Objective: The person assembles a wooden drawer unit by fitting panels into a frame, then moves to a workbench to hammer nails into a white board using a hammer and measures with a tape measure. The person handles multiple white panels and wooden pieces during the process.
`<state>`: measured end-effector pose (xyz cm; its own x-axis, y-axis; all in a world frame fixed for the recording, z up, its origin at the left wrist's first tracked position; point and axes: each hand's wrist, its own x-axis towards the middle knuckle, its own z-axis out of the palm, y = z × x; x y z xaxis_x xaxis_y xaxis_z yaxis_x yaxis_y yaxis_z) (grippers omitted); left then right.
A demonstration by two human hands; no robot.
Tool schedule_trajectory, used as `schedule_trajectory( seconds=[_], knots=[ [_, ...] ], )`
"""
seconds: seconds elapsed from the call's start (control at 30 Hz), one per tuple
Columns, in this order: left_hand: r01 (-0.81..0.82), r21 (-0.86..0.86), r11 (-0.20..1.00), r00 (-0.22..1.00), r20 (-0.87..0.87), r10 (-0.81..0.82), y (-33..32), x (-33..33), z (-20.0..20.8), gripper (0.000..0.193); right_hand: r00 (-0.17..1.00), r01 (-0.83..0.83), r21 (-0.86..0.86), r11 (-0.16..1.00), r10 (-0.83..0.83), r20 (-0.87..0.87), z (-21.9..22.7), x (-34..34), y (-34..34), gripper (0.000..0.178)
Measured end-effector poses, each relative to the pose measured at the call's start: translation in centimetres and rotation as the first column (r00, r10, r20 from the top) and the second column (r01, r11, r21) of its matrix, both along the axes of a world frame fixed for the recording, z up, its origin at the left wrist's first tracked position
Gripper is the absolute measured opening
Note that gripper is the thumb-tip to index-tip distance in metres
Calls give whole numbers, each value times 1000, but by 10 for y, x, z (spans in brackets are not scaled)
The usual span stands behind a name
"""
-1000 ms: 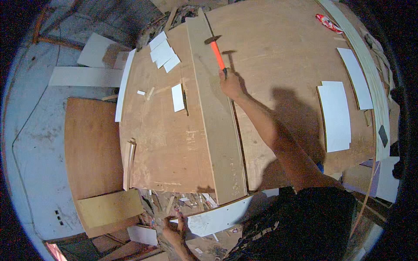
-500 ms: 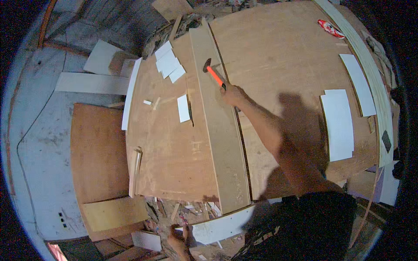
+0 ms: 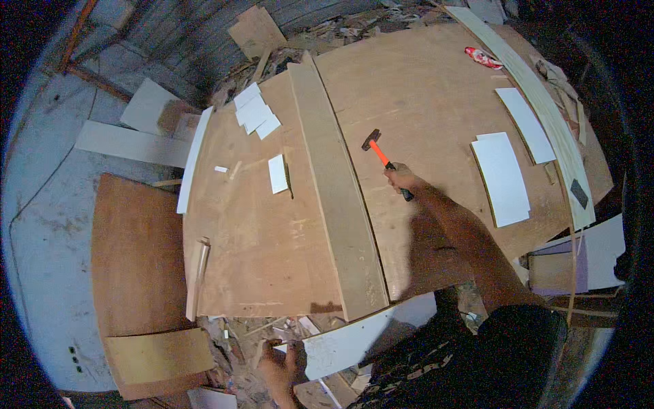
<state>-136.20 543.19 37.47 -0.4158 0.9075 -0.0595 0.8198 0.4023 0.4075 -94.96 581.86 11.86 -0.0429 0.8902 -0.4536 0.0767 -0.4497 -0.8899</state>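
My right hand (image 3: 402,178), its fingers wrapped around the black grip, holds a hammer (image 3: 379,151) with an orange handle and dark metal head. The hammer is over the plywood worktop (image 3: 402,88), just right of a long raised wooden plank (image 3: 332,184). Close to my body, my left hand (image 3: 275,371) is closed on the left end of a long white board (image 3: 371,334). That board runs along the near edge of the worktop, and my torso and shadow cover part of its right side. Whether something small is also between the left fingers is unclear.
White rectangular pieces (image 3: 504,180) lie on the right of the worktop, with another stack (image 3: 253,112) at far left. A pale strip (image 3: 538,109) runs along the right edge near a red-and-white packet (image 3: 484,58). A brown panel (image 3: 139,259) stands at left. Scraps litter the floor.
My right hand has carried the hammer from above the raised plank to the right and nearer me. My left hand stays at the white board's end. The whole view has shifted slightly.
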Motion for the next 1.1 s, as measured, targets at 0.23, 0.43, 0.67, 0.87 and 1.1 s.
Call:
schedule_trajectory(
  seconds=[0.23,0.43,0.67,0.87,1.1],
  knots=[
    [-192,14,981,960,-207,190,6,17,-7,29,991,123,59,991,-120,-58,3,5,47,31],
    [-345,38,938,858,-393,331,17,52,8,48,982,115,362,925,-162,101,44,-25,169,33],
    [-553,-24,833,772,-392,501,20,62,0,48,926,136,410,902,-263,272,52,-54,297,52],
    [-510,-25,860,814,-335,474,8,55,-6,34,881,-94,304,948,-63,468,40,-71,359,46],
    [-503,13,864,797,-381,470,17,49,-8,31,885,-124,390,912,-76,459,45,-61,358,41]
  ],
)
